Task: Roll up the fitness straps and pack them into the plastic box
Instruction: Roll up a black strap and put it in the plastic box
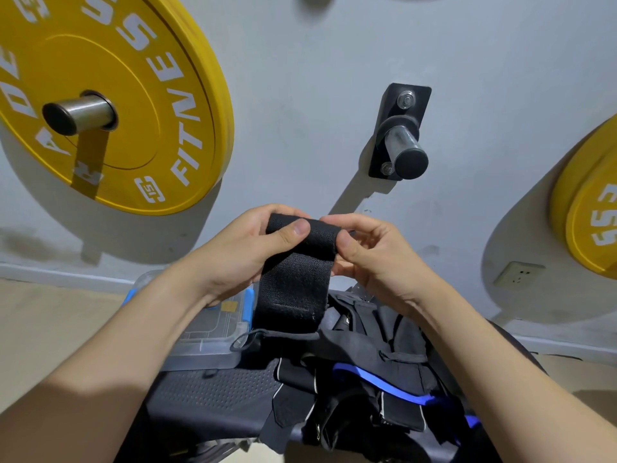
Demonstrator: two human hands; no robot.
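strap [293,289], black and woven, is pinched at its top end between our thumbs and the fingers curled behind it. our left thumb [295,229] presses on the upper edge, and our right thumb [344,243] nips the corner just beside it. so our left hand [243,242] and right hand [377,252] are both closed on that one end, held up in front of the wall [300,78]. the rest of the strap hangs straight down, and its lower end, with a small cord loop [245,340], reaches the heap below.

we judge that we are at the very start of rolling this one: the top looks folded over, but no real coil shows yet. the next move calls for turning that end over on itself, tight and square, and feeding the hanging length up so the roll does not go crooked.

below our left wrist the plastic box [213,332], clear with blue latches, sits on the bench [213,392]; we cannot tell whether its lid is shut. just beside it lies the pile of straps [367,355], with a blue band [384,384] among them.
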